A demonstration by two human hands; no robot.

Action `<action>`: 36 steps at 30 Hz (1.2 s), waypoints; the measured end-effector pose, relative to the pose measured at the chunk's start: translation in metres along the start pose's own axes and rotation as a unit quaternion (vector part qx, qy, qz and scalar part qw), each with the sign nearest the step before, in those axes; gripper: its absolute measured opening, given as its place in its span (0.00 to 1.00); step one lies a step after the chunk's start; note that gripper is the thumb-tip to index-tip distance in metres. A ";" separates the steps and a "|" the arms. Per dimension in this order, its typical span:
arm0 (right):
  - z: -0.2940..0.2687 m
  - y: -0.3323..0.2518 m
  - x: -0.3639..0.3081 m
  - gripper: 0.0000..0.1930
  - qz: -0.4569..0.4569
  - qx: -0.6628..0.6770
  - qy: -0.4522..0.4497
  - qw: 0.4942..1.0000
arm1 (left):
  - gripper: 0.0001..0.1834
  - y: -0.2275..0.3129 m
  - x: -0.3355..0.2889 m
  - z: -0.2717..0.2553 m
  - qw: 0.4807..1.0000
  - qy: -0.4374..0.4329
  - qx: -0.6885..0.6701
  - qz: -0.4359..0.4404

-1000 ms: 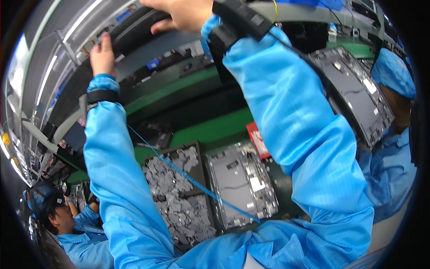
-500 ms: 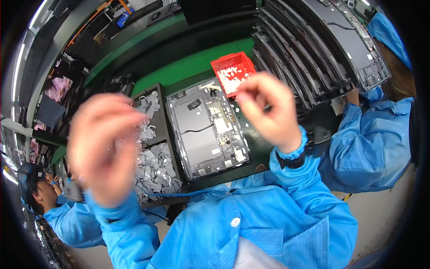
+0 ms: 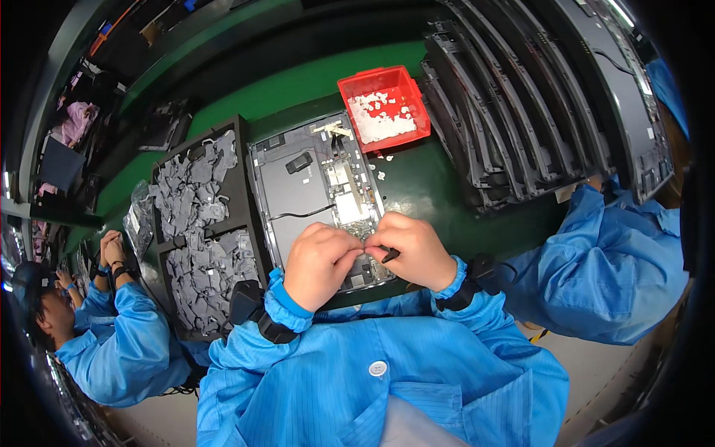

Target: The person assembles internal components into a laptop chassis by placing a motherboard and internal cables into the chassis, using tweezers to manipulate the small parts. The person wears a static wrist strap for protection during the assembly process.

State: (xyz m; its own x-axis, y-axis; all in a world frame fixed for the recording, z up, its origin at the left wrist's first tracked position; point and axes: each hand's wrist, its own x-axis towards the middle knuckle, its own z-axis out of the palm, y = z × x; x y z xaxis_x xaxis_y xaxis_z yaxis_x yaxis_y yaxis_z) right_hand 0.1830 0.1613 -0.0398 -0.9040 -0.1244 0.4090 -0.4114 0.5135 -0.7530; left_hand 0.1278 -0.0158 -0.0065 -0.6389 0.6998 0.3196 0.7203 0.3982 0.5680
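A flat grey computer chassis [image 3: 294, 195] lies open on the bench, its circuit board [image 3: 345, 195] exposed along the right side. Over the lower part of that board, my left hand [image 3: 320, 262] is closed in a pinch; what its fingertips hold is too small to make out. Against those fingertips meet the fingers of my right hand [image 3: 411, 247], also pinched. A short dark stick-like tool [image 3: 389, 255] pokes out of the right hand's grip, most of it hidden. A black cable and a small black block lie on the chassis.
Behind the chassis stands a red bin [image 3: 383, 74] of small white pieces, a few loose beside it. At left, a black divided tray [image 3: 246, 186] holds crumpled grey parts. Several dark panels [image 3: 514, 104] stand in a row at right. Co-workers in blue sit on both sides.
Both hands have come down from raised and apart to meet over the lower board. The view has shifted, showing more of the tray.
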 end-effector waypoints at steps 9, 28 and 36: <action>-0.009 0.007 0.007 0.06 -0.104 -0.038 0.008 0.994 | 0.06 0.003 0.005 0.008 0.986 0.014 -0.131 -0.099; -0.039 -0.005 -0.011 0.08 0.170 0.379 0.140 0.899 | 0.10 0.010 -0.004 -0.001 1.000 0.008 0.018 -0.011; -0.005 -0.002 -0.026 0.13 0.137 0.393 0.155 0.896 | 0.14 0.009 -0.006 0.001 0.998 0.044 0.041 0.029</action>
State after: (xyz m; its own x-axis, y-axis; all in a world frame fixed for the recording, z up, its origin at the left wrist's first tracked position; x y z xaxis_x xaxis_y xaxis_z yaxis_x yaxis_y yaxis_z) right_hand 0.2079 0.1675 -0.0466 -0.9580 0.2197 0.1845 -0.2434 -0.2824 -0.9279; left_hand 0.1391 -0.0158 -0.0044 -0.6140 0.6702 0.4169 0.7742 0.4087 0.4833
